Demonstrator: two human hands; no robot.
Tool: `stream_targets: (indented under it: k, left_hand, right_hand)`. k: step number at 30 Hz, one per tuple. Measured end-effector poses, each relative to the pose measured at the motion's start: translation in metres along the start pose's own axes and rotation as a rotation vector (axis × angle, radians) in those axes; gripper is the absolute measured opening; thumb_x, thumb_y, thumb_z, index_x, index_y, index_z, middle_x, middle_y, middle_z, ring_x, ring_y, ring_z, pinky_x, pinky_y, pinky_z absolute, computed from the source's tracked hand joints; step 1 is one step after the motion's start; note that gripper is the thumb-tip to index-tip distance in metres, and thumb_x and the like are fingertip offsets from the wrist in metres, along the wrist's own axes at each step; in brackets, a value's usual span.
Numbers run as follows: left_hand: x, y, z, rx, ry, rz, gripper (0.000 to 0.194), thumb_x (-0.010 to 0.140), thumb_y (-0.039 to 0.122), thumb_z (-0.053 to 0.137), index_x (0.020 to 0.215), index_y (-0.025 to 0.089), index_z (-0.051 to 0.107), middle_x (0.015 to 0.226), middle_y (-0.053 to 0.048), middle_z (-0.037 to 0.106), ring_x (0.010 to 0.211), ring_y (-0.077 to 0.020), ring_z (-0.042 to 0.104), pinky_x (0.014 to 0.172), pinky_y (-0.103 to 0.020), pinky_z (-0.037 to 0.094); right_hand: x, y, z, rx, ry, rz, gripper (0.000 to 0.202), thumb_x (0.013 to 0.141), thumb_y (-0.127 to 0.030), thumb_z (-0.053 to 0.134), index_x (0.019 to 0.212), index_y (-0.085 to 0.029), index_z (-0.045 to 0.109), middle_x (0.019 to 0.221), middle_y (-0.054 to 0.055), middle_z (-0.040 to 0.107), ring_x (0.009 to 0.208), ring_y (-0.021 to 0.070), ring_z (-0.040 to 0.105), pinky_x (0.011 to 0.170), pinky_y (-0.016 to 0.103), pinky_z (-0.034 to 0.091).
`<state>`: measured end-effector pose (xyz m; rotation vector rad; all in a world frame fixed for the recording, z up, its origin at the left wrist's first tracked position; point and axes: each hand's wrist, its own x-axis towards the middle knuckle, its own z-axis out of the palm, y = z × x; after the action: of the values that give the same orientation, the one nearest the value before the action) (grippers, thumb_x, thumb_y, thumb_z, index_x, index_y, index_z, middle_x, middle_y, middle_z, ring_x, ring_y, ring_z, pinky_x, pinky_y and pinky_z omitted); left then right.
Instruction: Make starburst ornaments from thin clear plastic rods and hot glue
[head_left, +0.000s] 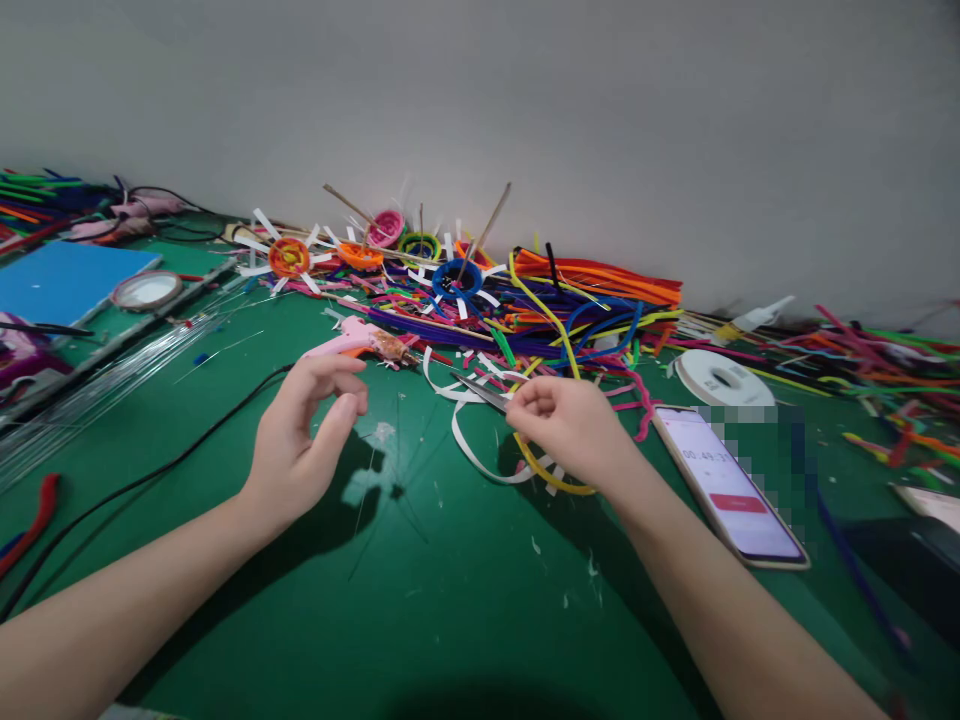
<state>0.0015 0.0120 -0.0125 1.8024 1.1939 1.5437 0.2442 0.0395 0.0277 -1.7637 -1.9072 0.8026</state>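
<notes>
My left hand point(304, 435) is raised over the green table, fingers loosely curled and thumb apart, with nothing visible in it. Just beyond it lies a pink glue gun point(356, 338), its nozzle pointing right. My right hand point(562, 425) is closed around scissors point(484, 391); the pointed blades stick out to the left, and the handles are hidden by the fingers. Under and beside the blades is a loop of white ribbon point(469, 455). A yellow pipe cleaner point(559, 483) curves below my right hand.
Behind are small coiled pipe-cleaner pieces with white strips, such as a blue one point(457, 280), amid heaped pipe cleaners point(600, 275). At right are a phone point(727, 480), a white spool point(721, 378) and a glue bottle point(754, 318). A black cord point(150, 487) crosses the left side.
</notes>
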Motion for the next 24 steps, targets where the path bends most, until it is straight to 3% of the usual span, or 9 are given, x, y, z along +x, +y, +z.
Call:
stream_targets:
  k: [5,7,10,12,14,19,20,22,24]
  left_hand:
    - [0.005,-0.003,0.001,-0.124,0.091,-0.044,0.019,0.092,0.03,0.042,0.101,0.021,0.057,0.073,-0.001,0.056,0.067,-0.013,0.052,0.059,-0.027,0.044]
    - [0.006,-0.004,0.001,-0.121,0.109,-0.069,0.019,0.092,0.03,0.043,0.099,0.02,0.057,0.072,0.0,0.056,0.067,-0.0127,0.052,0.058,-0.027,0.044]
    - [0.008,-0.006,0.0,-0.103,0.115,-0.084,0.018,0.092,0.03,0.043,0.1,0.02,0.056,0.072,0.0,0.055,0.066,-0.012,0.052,0.059,-0.027,0.044]
    - [0.009,-0.006,0.0,-0.086,0.11,-0.081,0.017,0.092,0.029,0.044,0.1,0.02,0.056,0.071,0.001,0.055,0.064,-0.0114,0.052,0.059,-0.027,0.044]
    - [0.01,-0.007,-0.001,-0.066,0.108,-0.065,0.015,0.092,0.027,0.044,0.1,0.02,0.055,0.071,0.001,0.055,0.062,-0.0106,0.051,0.059,-0.027,0.044]
    - [0.018,-0.01,-0.009,-0.015,0.191,-0.008,0.013,0.089,0.021,0.045,0.098,0.02,0.055,0.07,0.005,0.054,0.062,-0.0076,0.051,0.062,-0.026,0.044]
    - [0.021,-0.01,-0.012,-0.01,0.149,-0.05,0.015,0.089,0.02,0.045,0.102,0.021,0.054,0.072,0.005,0.054,0.066,-0.0073,0.053,0.066,-0.026,0.044]
    - [0.028,-0.013,-0.019,0.05,0.186,-0.099,0.017,0.088,0.022,0.043,0.102,0.023,0.054,0.072,0.005,0.053,0.066,-0.0077,0.053,0.065,-0.025,0.045]
    - [0.036,-0.019,-0.026,0.213,0.157,-0.174,0.017,0.086,0.026,0.045,0.099,0.023,0.054,0.075,0.003,0.057,0.069,-0.0114,0.056,0.065,-0.028,0.048]
  right_hand:
    - [0.0,-0.001,-0.003,0.463,-0.043,0.03,0.011,0.071,-0.022,0.059,0.062,-0.016,0.057,0.055,0.0,0.065,0.031,0.0025,0.034,0.035,0.019,0.025]
    - [0.002,0.001,-0.002,0.631,-0.054,0.042,0.011,0.071,-0.024,0.065,0.071,-0.016,0.057,0.063,0.0,0.067,0.032,0.0016,0.036,0.034,0.018,0.025]
    - [0.004,0.004,-0.003,0.799,-0.094,0.053,0.029,0.068,-0.027,0.073,0.091,-0.016,0.06,0.07,0.002,0.07,0.041,0.0045,0.049,0.04,0.018,0.037]
    - [0.005,0.005,-0.004,0.849,-0.108,0.053,0.036,0.066,-0.029,0.076,0.097,-0.016,0.061,0.073,0.002,0.07,0.048,0.0063,0.055,0.046,0.019,0.044]
    - [0.005,0.006,-0.003,0.871,-0.094,0.039,0.031,0.066,-0.03,0.077,0.09,-0.016,0.064,0.075,0.003,0.07,0.053,0.0071,0.057,0.051,0.02,0.047]
    - [0.009,0.01,0.0,0.939,0.074,-0.027,0.022,0.065,-0.029,0.078,0.078,-0.017,0.066,0.076,0.0,0.067,0.057,0.0061,0.056,0.054,0.019,0.048]
    - [0.009,0.011,0.0,0.954,0.108,-0.023,0.021,0.064,-0.028,0.078,0.077,-0.018,0.066,0.07,-0.002,0.065,0.054,0.0054,0.054,0.051,0.018,0.046]
    - [0.01,0.013,0.001,0.967,0.147,0.01,0.019,0.064,-0.028,0.077,0.074,-0.017,0.064,0.061,-0.004,0.061,0.049,0.0048,0.051,0.045,0.017,0.042]
    - [0.01,0.014,0.003,0.969,0.159,0.045,0.019,0.064,-0.028,0.076,0.072,-0.016,0.063,0.061,-0.002,0.064,0.048,0.0059,0.054,0.045,0.018,0.044]
